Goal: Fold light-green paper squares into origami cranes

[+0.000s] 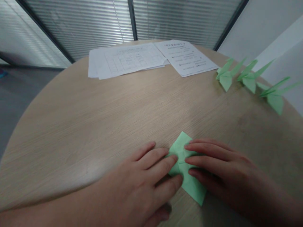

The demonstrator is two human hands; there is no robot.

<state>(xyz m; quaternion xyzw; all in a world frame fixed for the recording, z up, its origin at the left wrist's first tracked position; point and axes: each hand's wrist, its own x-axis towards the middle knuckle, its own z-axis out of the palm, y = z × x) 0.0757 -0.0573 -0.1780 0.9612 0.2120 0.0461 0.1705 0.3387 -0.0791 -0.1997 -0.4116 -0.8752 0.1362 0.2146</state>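
Observation:
A piece of folded green origami paper (193, 186) lies on the table, its creased layers showing between my two hands. My left hand (151, 179) reaches over it from the left, fingers stretched and spread, with fingertips resting on the paper's left part. From the right comes my right hand (220, 167), its fingers extended and their tips on the paper's right part. Both hands cover some of the sheet, so its full outline is hidden. The right thumb is out of sight.
The round wooden table (106, 116) fills most of the view. Three folded green paper figures, one a bird-like crane (248, 80), stand near its right edge. Printed sheets (132, 60) lie at the far edge, before a glass partition with blinds (184, 25).

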